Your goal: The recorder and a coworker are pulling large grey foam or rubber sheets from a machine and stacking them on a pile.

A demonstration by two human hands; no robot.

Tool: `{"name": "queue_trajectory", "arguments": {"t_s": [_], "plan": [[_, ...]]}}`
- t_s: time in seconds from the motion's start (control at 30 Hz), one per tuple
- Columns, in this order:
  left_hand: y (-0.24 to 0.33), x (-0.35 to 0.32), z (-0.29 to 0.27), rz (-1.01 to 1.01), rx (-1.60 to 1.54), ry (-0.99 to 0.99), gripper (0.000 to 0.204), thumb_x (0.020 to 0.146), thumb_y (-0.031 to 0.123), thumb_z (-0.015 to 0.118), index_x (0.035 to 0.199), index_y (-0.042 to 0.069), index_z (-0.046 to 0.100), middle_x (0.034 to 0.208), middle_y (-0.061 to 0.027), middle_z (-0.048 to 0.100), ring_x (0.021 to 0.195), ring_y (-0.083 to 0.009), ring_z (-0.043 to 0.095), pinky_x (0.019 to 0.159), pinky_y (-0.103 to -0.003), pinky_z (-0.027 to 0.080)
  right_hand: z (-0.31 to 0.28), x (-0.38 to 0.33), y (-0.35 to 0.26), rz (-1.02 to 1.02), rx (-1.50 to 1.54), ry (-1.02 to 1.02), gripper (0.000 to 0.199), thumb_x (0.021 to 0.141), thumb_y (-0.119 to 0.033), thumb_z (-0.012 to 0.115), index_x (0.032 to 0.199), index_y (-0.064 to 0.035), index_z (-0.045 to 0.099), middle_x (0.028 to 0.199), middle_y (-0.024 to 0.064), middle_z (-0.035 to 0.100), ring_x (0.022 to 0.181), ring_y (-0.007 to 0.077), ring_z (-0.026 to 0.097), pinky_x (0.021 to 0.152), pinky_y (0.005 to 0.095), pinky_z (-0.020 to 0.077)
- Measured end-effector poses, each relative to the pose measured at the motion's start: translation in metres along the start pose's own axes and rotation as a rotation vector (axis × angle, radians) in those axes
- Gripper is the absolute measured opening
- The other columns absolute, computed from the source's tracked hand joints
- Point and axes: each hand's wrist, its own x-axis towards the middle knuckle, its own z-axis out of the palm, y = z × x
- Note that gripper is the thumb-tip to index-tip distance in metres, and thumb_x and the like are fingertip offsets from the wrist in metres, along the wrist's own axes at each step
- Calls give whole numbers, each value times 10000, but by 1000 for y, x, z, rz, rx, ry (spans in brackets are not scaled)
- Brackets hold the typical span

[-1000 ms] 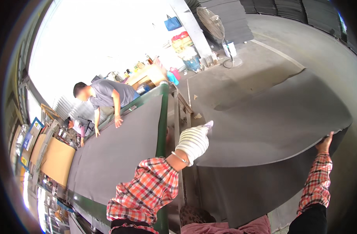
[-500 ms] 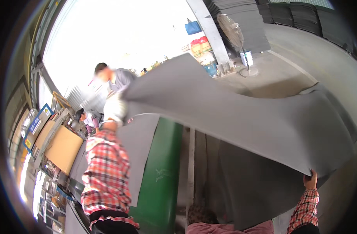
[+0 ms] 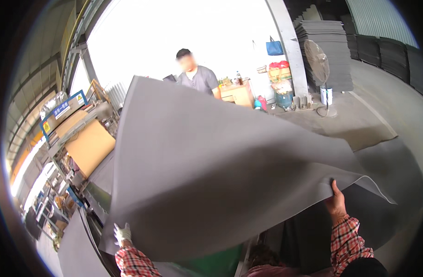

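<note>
A large grey sheet point(image 3: 211, 175) is lifted in the air, spread wide across the middle of the view and sagging toward its near edge. The left hand point(image 3: 122, 233), in a white glove, grips the sheet's lower left edge. The bare right hand point(image 3: 336, 202) pinches its lower right edge near the corner. Beyond the sheet's far edge stands a person point(image 3: 198, 76) in a grey shirt. A fan point(image 3: 318, 64) stands to the right beside stacked dark sheets point(image 3: 324, 51). A brown board point(image 3: 89, 145) lies to the left.
</note>
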Motion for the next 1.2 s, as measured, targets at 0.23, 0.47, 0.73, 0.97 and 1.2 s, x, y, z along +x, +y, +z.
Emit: {"name": "queue_trajectory", "arguments": {"t_s": [0.23,0.47,0.73,0.97,1.2], "plan": [[-45,-71,61,382,-1102,-109,628,824,394,549,1328,96,321,1174,-166,485,981,-242,498,868,-333,389,51,-37,62,-72,-77,-45,338,886,-254,505,1128,-22,465,1090,75,542,1007,199,526,835,328,446],[-43,-311,9,779,-1196,-2010,478,885,354,469,1198,-6,475,1146,-152,532,994,-232,537,832,-305,437,39,-86,91,-44,-611,179,390,851,-275,566,1124,-19,460,1046,63,531,965,151,508,791,270,443],[19,-311,85,133,-1759,-1283,553,823,471,492,1241,114,424,1241,-57,457,1141,-248,420,952,-443,347,-97,-139,107,38,-1695,-899,624,764,-418,605,1249,-71,422,1250,160,439,1190,279,374,976,411,281],[12,-244,147,-214,-1870,-911,386,842,387,511,1030,50,525,1002,-90,574,892,-197,567,732,-331,490,-228,-185,75,308,-2290,-1081,742,698,-599,550,1238,-103,432,1311,145,378,1242,298,316,954,505,275],[-4,-381,143,-68,-1486,-1281,640,821,432,536,1269,27,324,1265,-153,390,1158,-301,401,976,-416,340,-184,-182,54,376,-2181,-1192,490,772,-448,543,1084,-69,543,1152,123,512,1036,277,503,869,444,363]]}}
